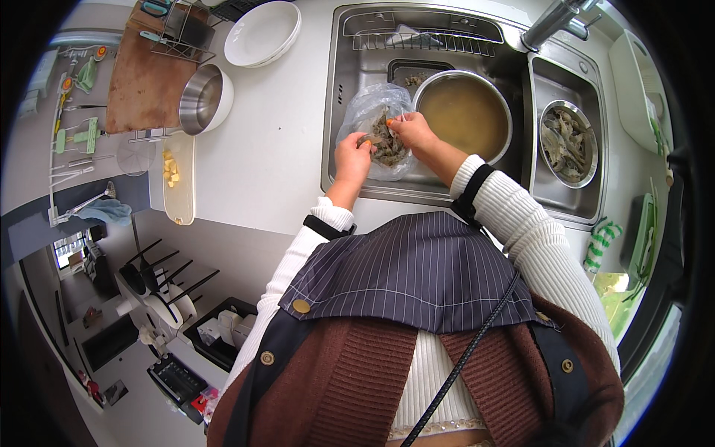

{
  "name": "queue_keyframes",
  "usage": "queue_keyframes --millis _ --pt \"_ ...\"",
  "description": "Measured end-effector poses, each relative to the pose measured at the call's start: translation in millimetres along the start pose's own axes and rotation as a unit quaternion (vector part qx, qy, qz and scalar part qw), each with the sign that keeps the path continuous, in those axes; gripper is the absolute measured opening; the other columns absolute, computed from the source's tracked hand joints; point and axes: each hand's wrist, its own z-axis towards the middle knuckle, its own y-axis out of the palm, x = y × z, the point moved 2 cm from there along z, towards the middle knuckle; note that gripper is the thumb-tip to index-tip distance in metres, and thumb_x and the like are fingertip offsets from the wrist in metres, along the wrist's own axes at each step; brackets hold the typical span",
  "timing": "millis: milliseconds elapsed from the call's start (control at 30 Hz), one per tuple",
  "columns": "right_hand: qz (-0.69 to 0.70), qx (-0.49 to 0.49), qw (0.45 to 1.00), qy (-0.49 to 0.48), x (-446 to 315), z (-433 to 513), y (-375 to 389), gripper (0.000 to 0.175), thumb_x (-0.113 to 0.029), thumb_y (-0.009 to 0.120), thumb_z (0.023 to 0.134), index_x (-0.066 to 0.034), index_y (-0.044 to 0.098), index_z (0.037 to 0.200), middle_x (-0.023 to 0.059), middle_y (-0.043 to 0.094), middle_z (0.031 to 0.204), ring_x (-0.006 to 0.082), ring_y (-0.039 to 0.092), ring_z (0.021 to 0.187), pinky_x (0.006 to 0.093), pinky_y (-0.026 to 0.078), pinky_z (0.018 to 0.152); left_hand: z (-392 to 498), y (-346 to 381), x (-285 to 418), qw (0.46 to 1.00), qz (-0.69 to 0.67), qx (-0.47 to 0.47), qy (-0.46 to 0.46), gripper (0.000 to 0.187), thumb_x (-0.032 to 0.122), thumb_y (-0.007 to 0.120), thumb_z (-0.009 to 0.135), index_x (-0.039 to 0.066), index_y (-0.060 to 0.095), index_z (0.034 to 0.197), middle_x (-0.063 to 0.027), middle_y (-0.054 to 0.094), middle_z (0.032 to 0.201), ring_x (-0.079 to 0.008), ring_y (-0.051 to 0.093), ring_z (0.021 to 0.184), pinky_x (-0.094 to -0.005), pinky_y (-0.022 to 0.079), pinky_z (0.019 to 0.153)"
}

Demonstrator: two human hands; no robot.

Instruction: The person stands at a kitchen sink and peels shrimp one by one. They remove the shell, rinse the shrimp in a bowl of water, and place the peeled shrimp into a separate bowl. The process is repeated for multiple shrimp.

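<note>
My left hand holds a raw shrimp between thumb and fingers over a clear plastic bag. The bag lies open in the large sink basin with a heap of raw shrimp in it. My right hand has thumb and fingers pinched close beside it, on a small thing I cannot make out clearly. A metal bowl of cloudy brownish water touches the bag's right side. In the smaller basin, a metal bowl holds more shrimp.
Behind the bag is a dark tray with scraps. The faucet stands at the back between the basins. White plates, a steel bowl, a wooden board and a long tray with yellowish pieces are on the left.
</note>
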Motion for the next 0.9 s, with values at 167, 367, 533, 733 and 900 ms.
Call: queue_keyframes --millis 167,367,533,733,900 --pt "-0.357 0.032 0.934 -0.018 -6 3 -6 0.026 -0.025 0.07 0.079 0.0007 0.067 0.082 0.0121 0.067 0.078 0.0241 0.064 0.072 0.037 0.05 0.067 -11 -16 12 1.0 -0.014 0.005 0.02 0.022 0.0 0.053 0.09 -0.006 0.058 0.11 -0.0097 0.067 0.091 -0.014 0.064 0.079 -0.0259 0.049 0.074" --pt "-0.616 -0.111 0.778 -0.055 -6 2 10 0.031 -0.024 0.07 0.071 -0.0006 0.07 0.091 0.0189 0.068 0.093 0.034 0.066 0.089 0.0401 0.053 0.08 -26 -25 45 0.999 0.025 0.001 0.043 0.023 0.0 0.053 0.09 -0.006 0.058 0.112 -0.0096 0.067 0.09 -0.0132 0.064 0.079 -0.025 0.049 0.075" --pt "-0.551 -0.136 0.82 -0.078 -27 20 -31 0.035 -0.026 0.073 0.064 0.0009 0.07 0.086 0.0205 0.068 0.084 0.0323 0.066 0.082 0.038 0.053 0.075 -17 -11 88 0.995 -0.085 -0.039 0.039 0.02 0.006 0.053 0.091 -0.006 0.061 0.106 -0.008 0.068 0.084 -0.0091 0.057 0.071 -0.0208 0.043 0.066" --pt "-0.517 0.155 0.841 0.033 -49 30 -159 0.031 -0.024 0.073 0.069 0.0 0.071 0.089 0.0183 0.069 0.092 0.0314 0.067 0.089 0.037 0.053 0.077 31 64 123 0.977 -0.037 -0.208 0.019 0.018 0.007 0.059 0.083 -0.003 0.066 0.095 -0.0053 0.067 0.076 -0.0087 0.051 0.063 -0.0228 0.036 0.056" --pt "-0.612 0.062 0.786 0.059 -12 22 -181 0.037 -0.021 0.074 0.072 -0.0012 0.068 0.103 0.0201 0.065 0.11 0.0328 0.063 0.103 0.0395 0.052 0.085 76 152 84 0.929 0.224 -0.291 -0.034 0.013 0.006 0.064 0.07 0.0 0.067 0.059 -0.0051 0.058 0.056 -0.0141 0.046 0.053 -0.0304 0.032 0.049"
